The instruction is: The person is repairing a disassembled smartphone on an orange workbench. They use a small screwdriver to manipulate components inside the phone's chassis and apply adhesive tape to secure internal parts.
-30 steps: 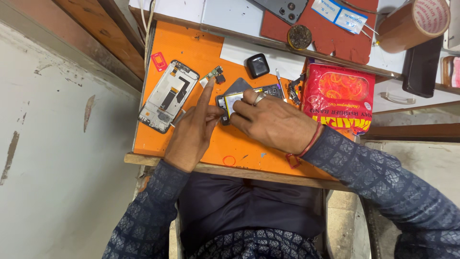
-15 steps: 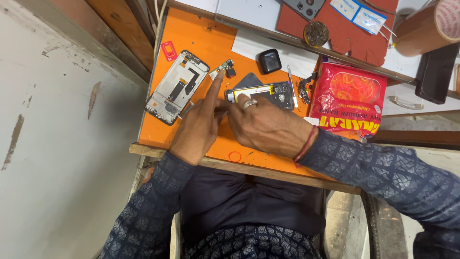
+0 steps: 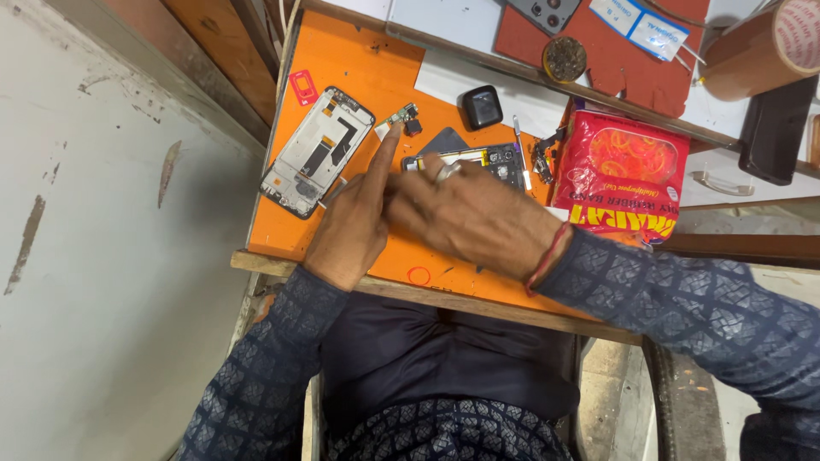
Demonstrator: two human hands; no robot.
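My left hand (image 3: 354, 218) rests on the orange mat (image 3: 359, 64) with its index finger stretched out, the tip touching a small loose phone part (image 3: 401, 115). My right hand (image 3: 478, 213), wearing a ring, lies flat with fingers extended over the near edge of an opened phone body (image 3: 491, 158) with its circuit board exposed. The right fingertips reach the left hand. A stripped phone frame (image 3: 316, 152) lies just left of the left index finger. Neither hand visibly grips anything.
A red bag of rubber bands (image 3: 623, 175) lies right of the opened phone. A small black case (image 3: 481, 107), a thin tool (image 3: 521, 154), a red card tray (image 3: 302, 87), a brown tape roll (image 3: 760, 47) and a dark phone (image 3: 773, 128) sit further back. A grey wall (image 3: 111, 256) is on the left.
Both hands have let go of the opened phone they were working on. The left index finger has stretched out to the small loose part, and the right hand has flattened.
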